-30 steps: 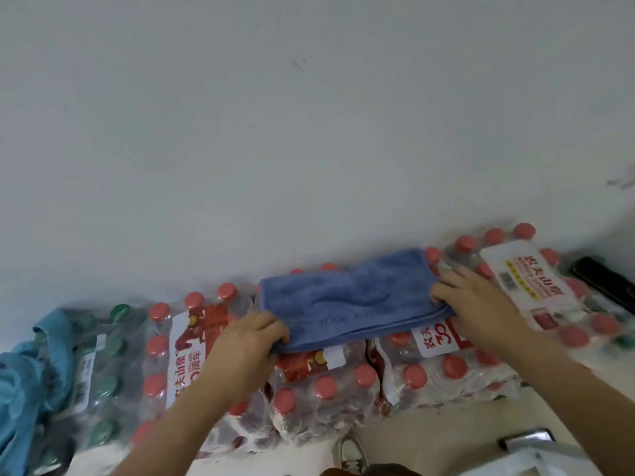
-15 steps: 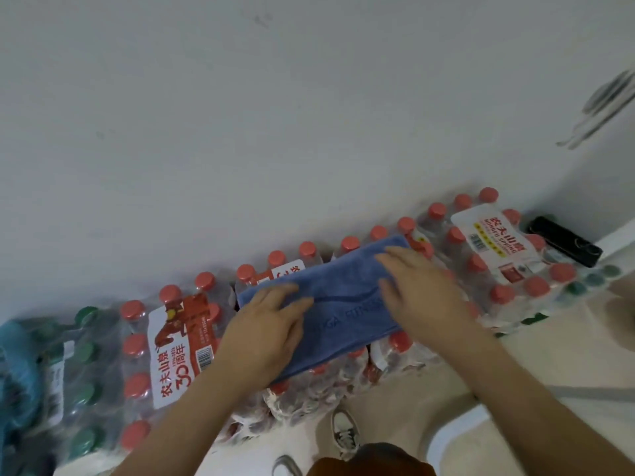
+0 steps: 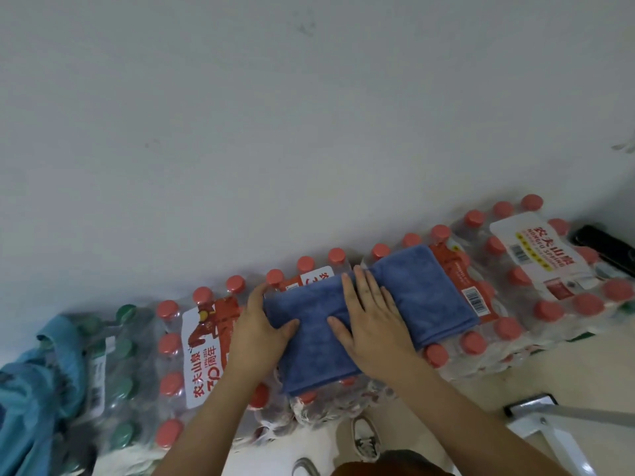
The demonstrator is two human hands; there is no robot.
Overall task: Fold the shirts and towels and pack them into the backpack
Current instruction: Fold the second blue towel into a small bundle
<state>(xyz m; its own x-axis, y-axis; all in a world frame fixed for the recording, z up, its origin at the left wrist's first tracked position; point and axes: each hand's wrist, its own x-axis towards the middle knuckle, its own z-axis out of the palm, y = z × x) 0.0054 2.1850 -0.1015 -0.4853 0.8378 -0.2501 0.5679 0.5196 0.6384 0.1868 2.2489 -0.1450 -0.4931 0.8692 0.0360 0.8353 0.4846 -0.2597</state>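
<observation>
Blue towel [image 3: 422, 297] is folded into a flat oblong and lies on top of the shrink-wrapped packs of red-capped water bottles [image 3: 202, 359], which sit in a row against the white wall [image 3: 309, 132]. Towel runs diagonally, near-left to far-right, and both hands are on its left half. Left hand [image 3: 256, 334] is at the towel's left edge: fingers fairly straight and lying along that edge, thumb resting on top of the cloth. It's spread, not gripping as far as I can see; can't tell if any fingertip is tucked under the edge. Right hand [image 3: 374, 324] is flat, palm down near the towel's middle, fingers straight and together, pointing toward the wall and pressing the cloth onto the bottles. The right half of the towel is uncovered and sits partly over a red label. The thumbs point at each other with a strip of towel between them. Further right is another pack with a white label [image 3: 536, 255], and a black object [image 3: 604, 245] beyond it. Far left: green-capped bottle pack [image 3: 120, 372] with a teal cloth [image 3: 37, 383] bunched against it. A shoe [image 3: 366, 441] shows on the floor [image 3: 464, 400] below the packs, with a metal frame [image 3: 536, 417] at lower right.
</observation>
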